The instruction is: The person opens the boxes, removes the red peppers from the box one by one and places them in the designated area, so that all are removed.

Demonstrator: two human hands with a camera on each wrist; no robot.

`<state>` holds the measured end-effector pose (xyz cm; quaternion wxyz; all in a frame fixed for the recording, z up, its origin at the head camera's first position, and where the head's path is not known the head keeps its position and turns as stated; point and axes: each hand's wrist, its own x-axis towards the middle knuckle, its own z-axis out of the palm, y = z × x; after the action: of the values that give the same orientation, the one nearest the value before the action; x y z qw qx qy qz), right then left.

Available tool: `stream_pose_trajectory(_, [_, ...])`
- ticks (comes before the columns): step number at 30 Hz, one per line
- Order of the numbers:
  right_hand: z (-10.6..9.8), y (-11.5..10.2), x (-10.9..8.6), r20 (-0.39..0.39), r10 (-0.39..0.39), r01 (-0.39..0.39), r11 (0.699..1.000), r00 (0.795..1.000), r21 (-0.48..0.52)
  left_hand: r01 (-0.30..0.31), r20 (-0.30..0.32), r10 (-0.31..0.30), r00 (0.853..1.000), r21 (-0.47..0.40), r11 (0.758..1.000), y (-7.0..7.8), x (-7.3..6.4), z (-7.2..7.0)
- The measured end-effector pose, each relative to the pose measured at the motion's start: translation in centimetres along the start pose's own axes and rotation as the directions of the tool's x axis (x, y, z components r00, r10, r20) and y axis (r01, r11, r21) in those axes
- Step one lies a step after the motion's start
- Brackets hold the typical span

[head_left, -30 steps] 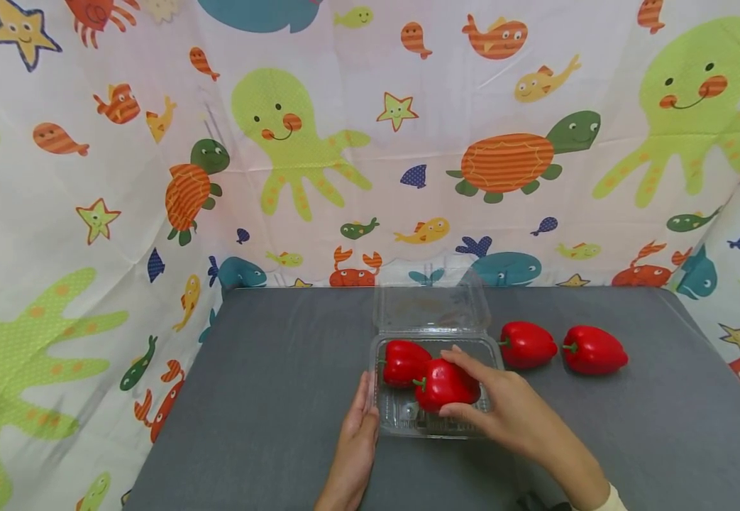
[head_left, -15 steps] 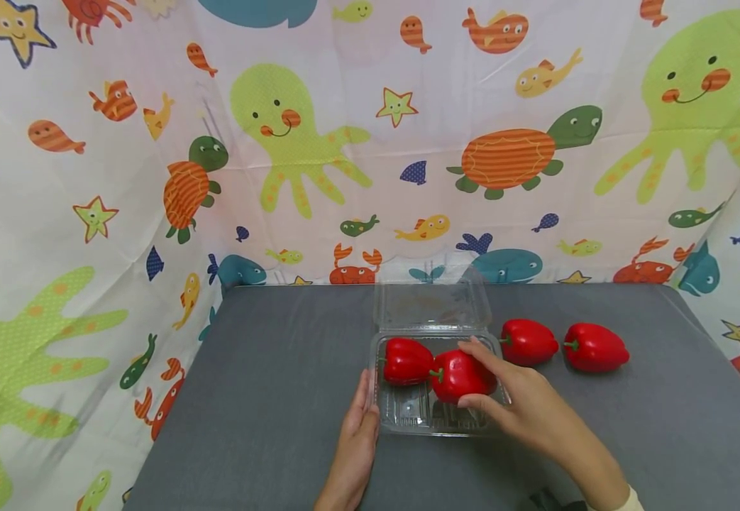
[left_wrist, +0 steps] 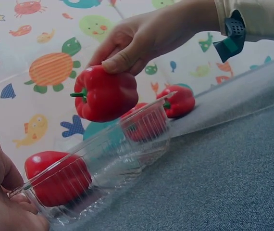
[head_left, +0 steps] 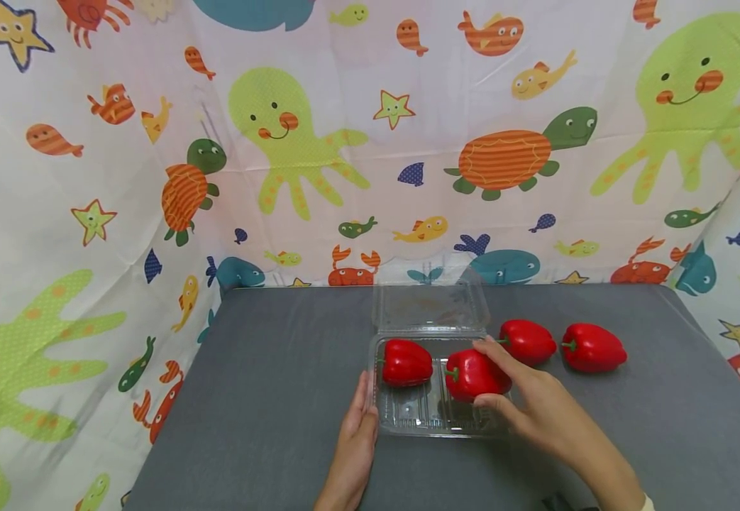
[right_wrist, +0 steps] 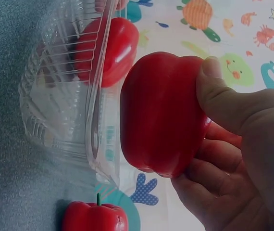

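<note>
My right hand (head_left: pixel 538 401) grips a red bell pepper (head_left: pixel 475 375), thumb on one side and fingers on the other. In the left wrist view this bell pepper (left_wrist: pixel 105 94) hangs above the rim of a clear plastic clamshell container (left_wrist: pixel 113 139), its green stem pointing left. Another red bell pepper (head_left: pixel 406 363) lies in the left part of the container (head_left: pixel 408 419), whose lid (head_left: pixel 430 309) stands open at the back. Along the container's left wall rests my left hand (head_left: pixel 353 443), fingers extended against the side. The right wrist view shows the held bell pepper (right_wrist: pixel 163 113) beside the rim.
Two more red bell peppers, a nearer one (head_left: pixel 528 342) and one farther right (head_left: pixel 593 348), lie on the grey table (head_left: pixel 280 397) right of the container. A curtain (head_left: pixel 370 156) printed with sea animals hangs behind the table and along its sides.
The right hand has carried its bell pepper rightward, away from the one lying in the container, opening a gap between them. The left hand has stayed at the container's side.
</note>
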<state>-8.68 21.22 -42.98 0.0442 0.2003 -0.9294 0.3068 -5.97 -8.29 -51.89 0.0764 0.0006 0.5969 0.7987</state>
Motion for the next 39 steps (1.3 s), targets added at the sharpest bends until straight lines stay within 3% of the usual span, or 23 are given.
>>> stream_pose_trajectory(39, [-2.5, 2.6, -1.8, -0.081, 0.016, -0.024, 0.995, 0.997, -0.093, 0.009, 0.023, -0.009, 1.000, 0.014, 1.000, 0.2, 0.1, -0.1])
